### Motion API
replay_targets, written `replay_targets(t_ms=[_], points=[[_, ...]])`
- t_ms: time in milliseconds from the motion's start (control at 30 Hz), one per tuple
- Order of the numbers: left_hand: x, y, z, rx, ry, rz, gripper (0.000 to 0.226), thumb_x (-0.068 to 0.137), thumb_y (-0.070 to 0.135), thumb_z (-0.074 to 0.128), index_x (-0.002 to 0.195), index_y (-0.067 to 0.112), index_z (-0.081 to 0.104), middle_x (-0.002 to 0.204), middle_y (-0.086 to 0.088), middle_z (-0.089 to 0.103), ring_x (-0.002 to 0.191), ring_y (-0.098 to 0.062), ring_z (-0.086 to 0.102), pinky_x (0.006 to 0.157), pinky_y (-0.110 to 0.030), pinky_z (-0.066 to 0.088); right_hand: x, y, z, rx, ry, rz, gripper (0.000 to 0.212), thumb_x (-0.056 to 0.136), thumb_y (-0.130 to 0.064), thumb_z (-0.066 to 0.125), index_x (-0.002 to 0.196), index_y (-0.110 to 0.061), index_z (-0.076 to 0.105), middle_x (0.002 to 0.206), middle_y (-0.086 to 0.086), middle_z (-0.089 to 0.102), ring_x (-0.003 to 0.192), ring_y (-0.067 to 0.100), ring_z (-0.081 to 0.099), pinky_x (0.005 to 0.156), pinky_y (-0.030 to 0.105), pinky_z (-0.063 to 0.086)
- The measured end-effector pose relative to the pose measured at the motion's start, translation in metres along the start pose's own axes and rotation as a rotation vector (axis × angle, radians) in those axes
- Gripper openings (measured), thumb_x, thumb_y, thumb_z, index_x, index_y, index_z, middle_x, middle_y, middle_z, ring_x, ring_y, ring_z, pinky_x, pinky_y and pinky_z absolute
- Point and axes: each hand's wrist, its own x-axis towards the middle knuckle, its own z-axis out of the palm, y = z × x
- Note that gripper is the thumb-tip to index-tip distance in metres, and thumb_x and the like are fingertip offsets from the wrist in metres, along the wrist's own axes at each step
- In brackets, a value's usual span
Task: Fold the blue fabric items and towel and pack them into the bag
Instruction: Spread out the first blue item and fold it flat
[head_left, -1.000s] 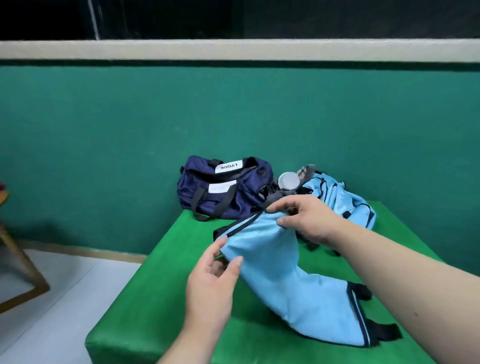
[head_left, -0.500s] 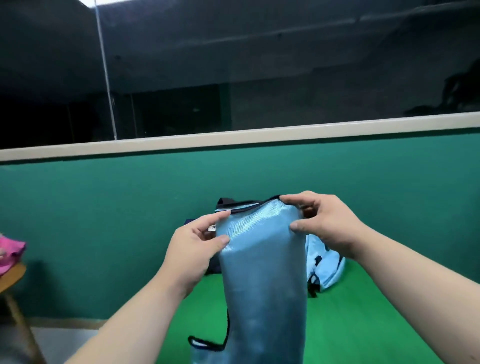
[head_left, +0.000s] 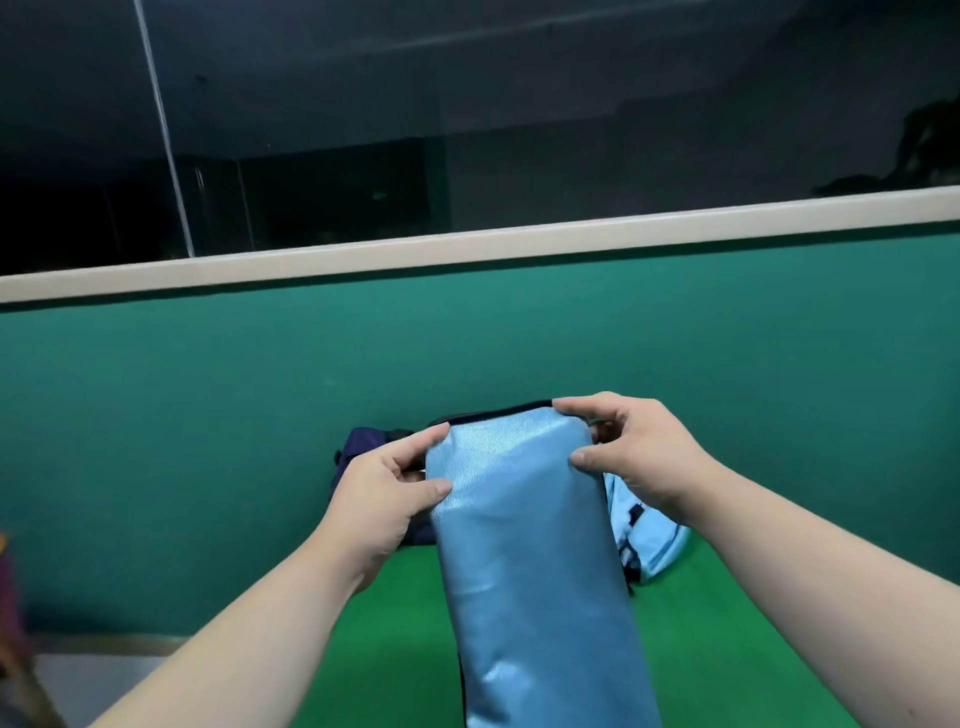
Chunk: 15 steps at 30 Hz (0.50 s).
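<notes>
A light blue fabric item (head_left: 530, 561) with a black top hem hangs upright in front of me above the green table (head_left: 400, 644). My left hand (head_left: 387, 493) pinches its top left corner between thumb and fingers. Its top right corner is pinched by my right hand (head_left: 631, 454). Behind the cloth, the navy bag (head_left: 363, 447) shows only as a dark sliver at the wall. More light blue fabric (head_left: 647, 540) with black straps lies on the table to the right, partly hidden.
A teal wall (head_left: 208, 441) with a cream ledge (head_left: 467, 249) rises right behind the table, dark glass above it. A wooden chair edge (head_left: 15, 649) and grey floor sit at the lower left.
Both hands lifted the light blue item off the table and hold it hanging by its top corners. My view tilted up, so the bag is mostly hidden behind the cloth.
</notes>
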Motion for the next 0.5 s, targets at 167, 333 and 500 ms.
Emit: replay_targets(t_ms=[167,333,500], points=[[0.066,0.04,-0.008,0.08,0.04,0.126,0.058,0.082,-0.018,0.065,0.124,0.021,0.067,0.102,0.0,0.076,0.077,-0.018,0.066,0.077,-0.037,0.059,0.07,-0.037,-0.005,-0.091,0.085,-0.051,0.054,0.074,0.002,0.071,0.105,-0.043,0.072,0.097,0.002,0.07,0.075,0.013,0.063,0.073,0.042,0.06],[0.071,0.07,-0.004,0.199,0.101,0.407,0.06,0.072,0.01,0.074,0.115,0.051,0.068,0.106,-0.004,0.075,0.083,-0.019,0.059,0.092,-0.043,0.053,0.071,-0.075,-0.017,-0.27,0.264,-0.353,0.054,0.081,0.006,0.064,0.123,-0.029,0.068,0.101,-0.014,0.058,0.078,0.0,0.055,0.08,0.006,0.041],[0.01,-0.023,0.006,0.367,0.099,0.397,0.057,0.081,0.004,0.074,0.109,0.053,0.067,0.104,0.029,0.07,0.098,0.003,0.065,0.097,-0.024,0.048,-0.018,0.019,0.009,-0.36,0.24,-0.351,0.053,0.084,0.009,0.063,0.129,-0.02,0.066,0.103,-0.014,0.053,0.095,0.001,0.052,0.085,0.001,0.033]])
